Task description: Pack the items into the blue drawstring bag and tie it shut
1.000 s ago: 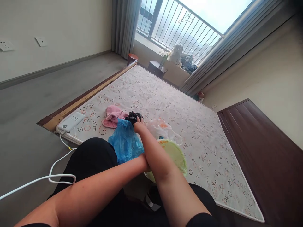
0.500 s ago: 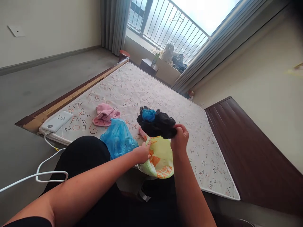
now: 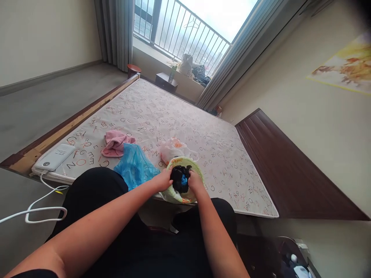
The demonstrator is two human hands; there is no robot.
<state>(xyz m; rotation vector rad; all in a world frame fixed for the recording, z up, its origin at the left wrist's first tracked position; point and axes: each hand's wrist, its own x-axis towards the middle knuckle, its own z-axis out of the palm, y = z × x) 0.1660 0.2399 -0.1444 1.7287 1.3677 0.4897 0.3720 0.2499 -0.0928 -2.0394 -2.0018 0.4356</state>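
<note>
A round yellow-green cloth item with orange print, open at the top, rests at the near edge of the mattress. Inside its opening lies a black wavy bundle with a blue patch. My left hand grips the left rim of the yellow-green item, its fingers partly hidden. On the right, my right hand is closed on the black bundle within the opening. Just behind sits a white and pink cloth item with an orange mark. A crumpled blue plastic bag and a pink cloth lie to the left.
The letter-printed mattress spans the middle. A white device with a cable lies at its left corner. A dark headboard stands on the right, a nightstand beyond the far edge.
My right hand has lowered the black bundle into the yellow-green item. The white and pink cloth item now shows behind it. The view has shifted to the right.
</note>
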